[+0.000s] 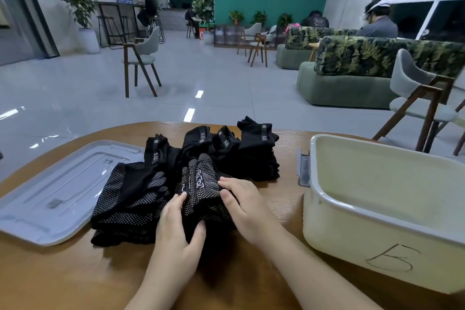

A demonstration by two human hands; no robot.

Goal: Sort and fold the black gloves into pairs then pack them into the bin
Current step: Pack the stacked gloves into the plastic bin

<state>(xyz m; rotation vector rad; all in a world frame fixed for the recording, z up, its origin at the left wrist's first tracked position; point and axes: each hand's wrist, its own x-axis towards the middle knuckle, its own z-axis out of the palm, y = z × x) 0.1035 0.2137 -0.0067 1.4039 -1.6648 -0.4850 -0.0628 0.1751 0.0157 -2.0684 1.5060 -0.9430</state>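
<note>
A pile of black gloves with white grip dots (130, 199) covers the middle of the wooden table (75, 279). My left hand (176, 229) and my right hand (241, 204) both grip one folded bundle of dotted gloves (201, 189) from either side, thumbs on its near edge. Behind it, several folded glove pairs with "5.11" cuff labels (256, 153) stand in a row. A cream plastic bin (392, 241) marked with a handwritten letter stands at the right; no gloves show in the part of its inside that I see.
The bin's grey lid (50, 191) lies flat at the table's left. A chair (422, 98) stands beyond the table's right side. Sofas, more chairs, plants and seated people fill the room behind.
</note>
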